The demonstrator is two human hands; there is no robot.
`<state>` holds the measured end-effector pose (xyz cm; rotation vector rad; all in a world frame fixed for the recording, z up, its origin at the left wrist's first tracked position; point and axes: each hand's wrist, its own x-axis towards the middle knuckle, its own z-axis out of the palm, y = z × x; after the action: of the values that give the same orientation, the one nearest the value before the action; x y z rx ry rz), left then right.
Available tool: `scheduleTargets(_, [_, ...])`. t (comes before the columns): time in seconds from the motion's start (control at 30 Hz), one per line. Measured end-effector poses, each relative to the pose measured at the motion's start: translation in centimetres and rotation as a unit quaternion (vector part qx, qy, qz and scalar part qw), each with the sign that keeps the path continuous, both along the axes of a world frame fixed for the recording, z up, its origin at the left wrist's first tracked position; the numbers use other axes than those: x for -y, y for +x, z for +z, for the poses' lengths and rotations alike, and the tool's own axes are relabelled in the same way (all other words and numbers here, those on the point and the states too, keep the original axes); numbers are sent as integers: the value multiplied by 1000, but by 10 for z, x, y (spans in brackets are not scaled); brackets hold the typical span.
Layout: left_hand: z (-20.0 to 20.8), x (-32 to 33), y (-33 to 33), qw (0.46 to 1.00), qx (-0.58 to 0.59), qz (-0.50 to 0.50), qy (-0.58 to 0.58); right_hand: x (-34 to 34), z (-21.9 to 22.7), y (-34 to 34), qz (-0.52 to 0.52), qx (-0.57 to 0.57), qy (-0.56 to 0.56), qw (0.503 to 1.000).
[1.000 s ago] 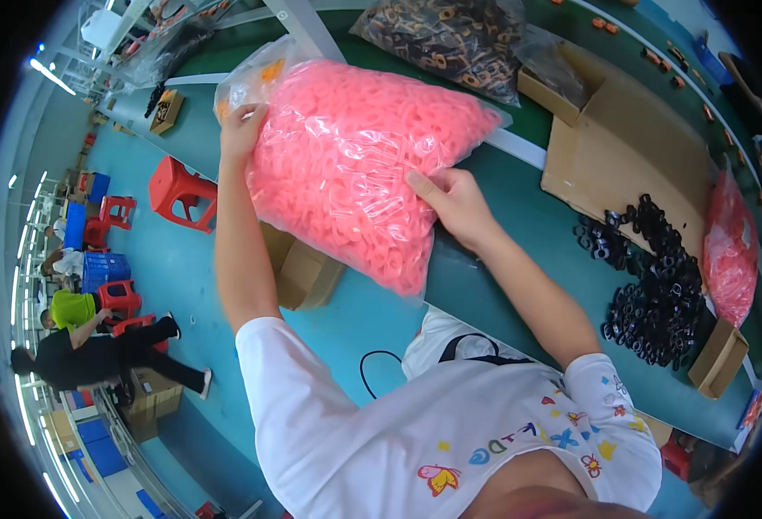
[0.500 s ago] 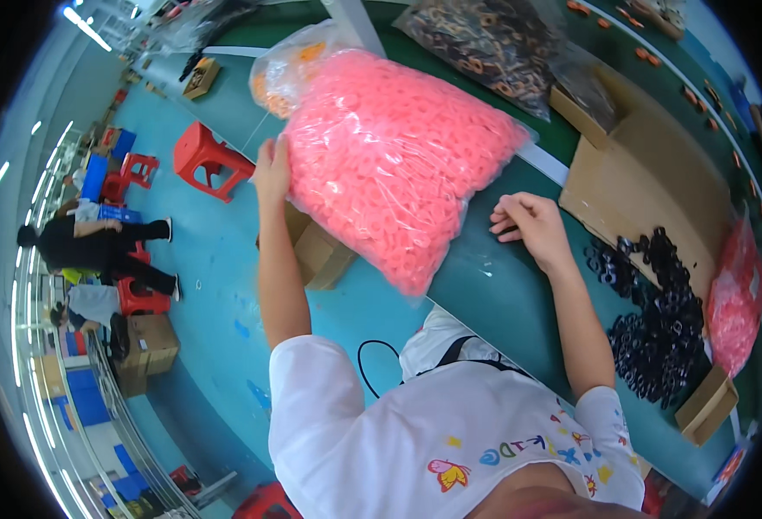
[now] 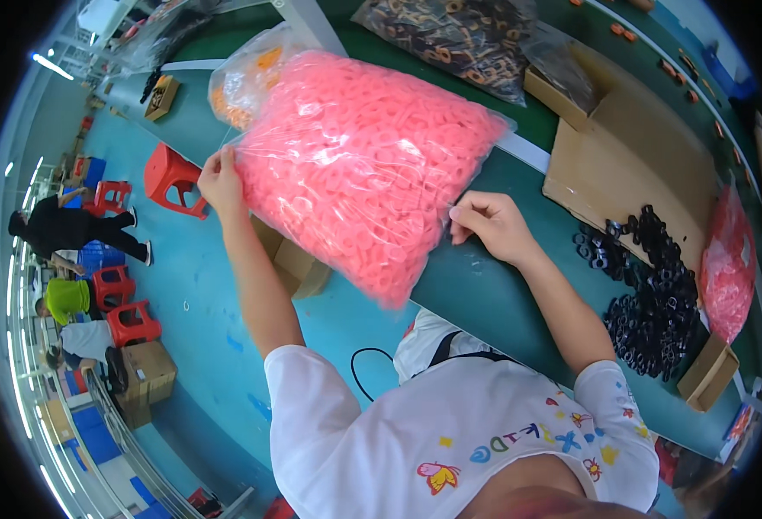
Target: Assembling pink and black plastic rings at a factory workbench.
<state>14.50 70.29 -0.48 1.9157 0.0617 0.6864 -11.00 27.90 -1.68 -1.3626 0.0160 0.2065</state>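
A: ok so what's over on the far left?

B: A co-worker in black [image 3: 62,227] standing in the aisle, then someone in a bright green top [image 3: 67,297] beside a couple of red stools [image 3: 131,323]. Another red stool, the near one [image 3: 166,176], is on the blue floor [image 3: 203,303] close to the table.

A: And the left hand [image 3: 222,183]?

B: Pinching the left corner of the big pink bag [image 3: 359,164], pretty narrow grip, with creases fanning out in the plastic. There's a bag of orange bits [image 3: 249,80] just past that corner, and an open cardboard box [image 3: 301,268] peeking out below.

A: Where's the pink bag exactly?

B: Between both hands, over the near edge of the green table [image 3: 476,281]. It's clear plastic, stuffed with rings. Can't tell if it's resting on the table or partly lifted.

A: Right hand [image 3: 495,227]?

B: At the bag's right edge, fingers curled, thumb close to them. Narrow, but honestly can't tell if any plastic is caught in there.

A: Further right?

B: A bag of dark and tan pieces [image 3: 450,39], a big cardboard sheet [image 3: 640,147], a heap of black rings [image 3: 653,324], a small open box [image 3: 708,378], then a reddish bag [image 3: 729,268].
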Motion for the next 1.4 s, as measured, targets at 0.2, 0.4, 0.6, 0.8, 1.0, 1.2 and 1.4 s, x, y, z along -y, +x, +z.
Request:
scheduleTargets(0.2, [11,8,-8,991,-65,44,112,8,17,-20,-71,60,-211,973])
scheduleTargets(0.4, [55,125,-155,930,76,-125,337,-17,23,-30,-70,431,-415,798])
scheduleTargets(0.6, [51,164,-222,907,9,-178,381,-25,9,-24,-20,501,-454,737])
scheduleTargets(0.8, [40,167,-206,916,16,-142,375,-30,0,-6,-68,522,-454,719])
scheduleTargets(1.0, [37,164,-174,931,26,-136,338,-38,2,28,-76,513,-415,748])
scheduleTargets(1.2, [42,173,-137,943,55,-81,319,-42,-4,61,-104,524,-385,753])
scheduleTargets(1.4, [30,169,-149,944,69,-74,313,-35,-7,53,-104,523,-382,755])
